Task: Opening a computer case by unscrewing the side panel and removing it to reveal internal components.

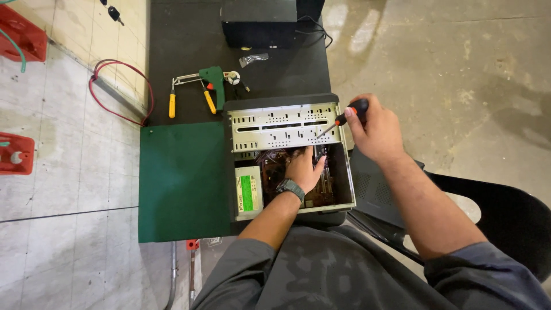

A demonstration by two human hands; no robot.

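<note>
An open desktop computer case (345, 172) lies on its side on a dark table in front of me. My left hand (305, 167), with a black wristwatch, reaches inside the case and rests on the circuit board, holding nothing I can make out. My right hand (374, 131) grips a screwdriver (343, 118) with a red and black handle. Its tip points at the perforated metal drive bay (275, 129) at the far end of the case. A grey power supply with a green label (248, 192) sits in the case to the left of my left hand.
A green mat (183, 181) lies left of the case. Beyond it rest yellow-handled pliers (172, 99) and a green tool (214, 83). A black box (261, 23) stands at the table's far end. A red cable (117, 95) loops on the tiled floor. A black chair (505, 221) is at right.
</note>
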